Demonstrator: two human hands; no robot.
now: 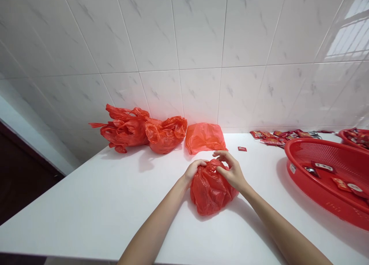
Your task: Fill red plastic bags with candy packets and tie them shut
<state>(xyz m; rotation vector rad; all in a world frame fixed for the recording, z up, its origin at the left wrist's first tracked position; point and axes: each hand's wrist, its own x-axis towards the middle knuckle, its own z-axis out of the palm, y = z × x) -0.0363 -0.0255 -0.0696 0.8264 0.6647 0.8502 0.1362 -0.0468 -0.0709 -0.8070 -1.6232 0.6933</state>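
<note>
"What lay under the hands?"

"A bunched red plastic bag (211, 192), resting on the white countertop (86, 215) directly in front of the person."

"And how were the hands?"

"The left hand (194, 171) was curled over the gathered top of the bag, its fingers closed on the plastic. The right hand (232, 173) sat just beside it, with its fingertips pinching the same gathered part."

"What was beyond them?"

"A flatter red bag (203, 138) lay nearest. Just beside it, a crumpled red bag (166, 133) touched a knotted-looking red bag (123, 128), both against the tiled wall (173, 34)."

"And to the right?"

"One loose red sachet (242, 149) lay alone, then a heap of red sachets (276, 137) by the wall. A red plastic basket (317, 157) held more sachets, and a second red basket (353, 136) stood behind it."
</note>
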